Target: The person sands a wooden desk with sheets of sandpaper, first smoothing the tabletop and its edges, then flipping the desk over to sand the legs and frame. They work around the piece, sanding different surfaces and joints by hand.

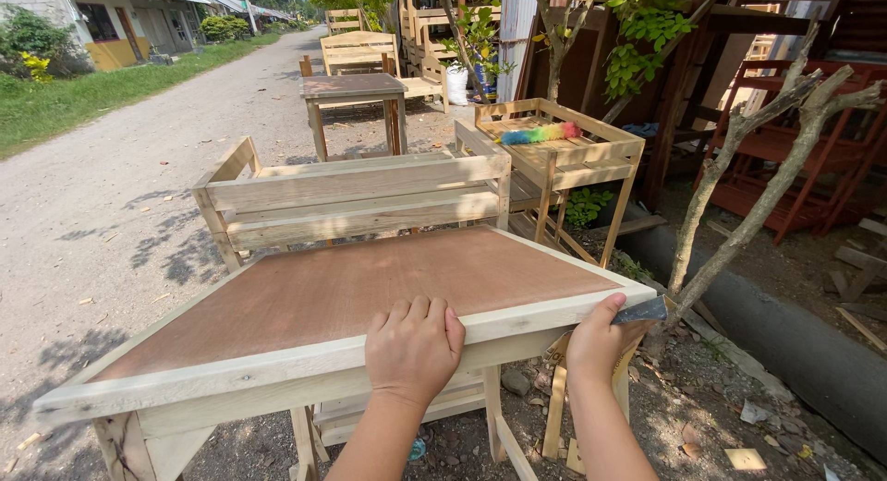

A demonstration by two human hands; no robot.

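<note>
One head-worn camera looks down, close over the wooden table (323, 296), facing the road (139, 167).
</note>
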